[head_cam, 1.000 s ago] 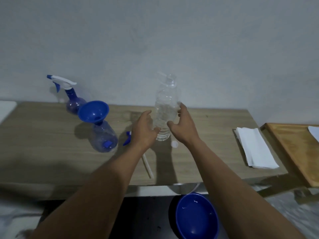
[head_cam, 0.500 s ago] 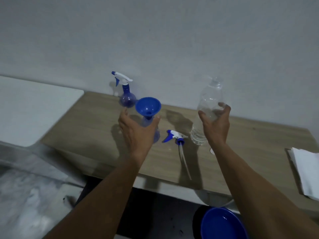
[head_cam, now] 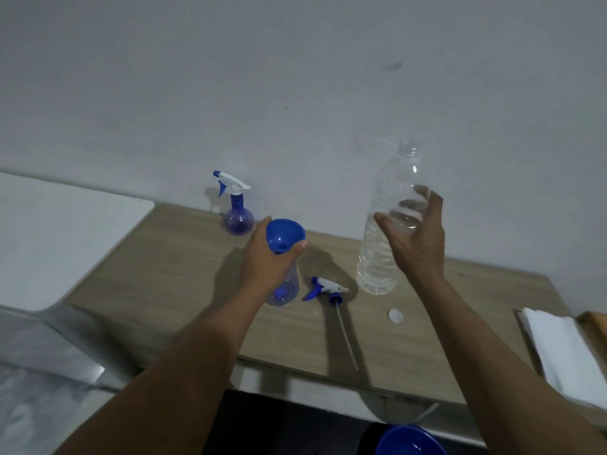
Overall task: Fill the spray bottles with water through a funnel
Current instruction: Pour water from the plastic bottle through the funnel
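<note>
A round clear spray bottle (head_cam: 286,290) stands on the wooden table (head_cam: 164,274) with a blue funnel (head_cam: 284,233) in its neck. My left hand (head_cam: 264,262) is wrapped around that neck, just under the funnel. Its unscrewed trigger head with the dip tube (head_cam: 325,287) lies on the table beside it. To the right, my right hand (head_cam: 417,244) grips the upper half of a tall clear water bottle (head_cam: 377,257), which is uncapped, upright and partly full. Whether its base touches the table is unclear. A second spray bottle (head_cam: 239,218) with its trigger on stands by the wall.
A white bottle cap (head_cam: 395,315) lies in front of the water bottle. Folded white napkins (head_cam: 565,349) and a wooden board's edge (head_cam: 594,320) sit at the right. A blue bowl (head_cam: 410,441) is below the table's front edge. A white surface (head_cam: 59,231) adjoins the left.
My left hand left the water bottle and closed around the spray bottle's neck under the funnel. My right hand kept hold of the water bottle. The view swung left.
</note>
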Action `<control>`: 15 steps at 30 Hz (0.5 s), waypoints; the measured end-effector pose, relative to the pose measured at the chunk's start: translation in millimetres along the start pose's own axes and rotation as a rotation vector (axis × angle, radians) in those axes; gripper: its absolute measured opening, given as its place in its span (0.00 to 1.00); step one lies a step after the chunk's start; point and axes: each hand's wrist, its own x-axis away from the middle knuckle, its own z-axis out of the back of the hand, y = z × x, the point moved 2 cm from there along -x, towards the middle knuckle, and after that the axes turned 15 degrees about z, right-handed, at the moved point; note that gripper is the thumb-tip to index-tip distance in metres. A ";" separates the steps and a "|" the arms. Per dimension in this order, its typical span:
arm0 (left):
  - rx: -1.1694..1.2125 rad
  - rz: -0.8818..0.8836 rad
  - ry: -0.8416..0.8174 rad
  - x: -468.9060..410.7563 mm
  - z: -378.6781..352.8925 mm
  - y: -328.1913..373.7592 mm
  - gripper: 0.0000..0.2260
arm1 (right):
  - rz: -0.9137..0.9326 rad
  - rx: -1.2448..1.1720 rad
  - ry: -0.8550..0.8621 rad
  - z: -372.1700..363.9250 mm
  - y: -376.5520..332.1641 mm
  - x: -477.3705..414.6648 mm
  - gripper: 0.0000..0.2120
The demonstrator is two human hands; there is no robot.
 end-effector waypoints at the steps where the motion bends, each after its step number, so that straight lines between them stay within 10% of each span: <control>1: -0.002 -0.002 -0.010 -0.9 0.8 1.2 0.43 | 0.012 0.004 -0.050 2.8 -7.1 -4.1 0.36; 15: 0.022 -0.028 -0.126 0.0 11.8 8.0 0.43 | 0.070 0.258 -0.952 -0.5 -59.5 -28.3 0.47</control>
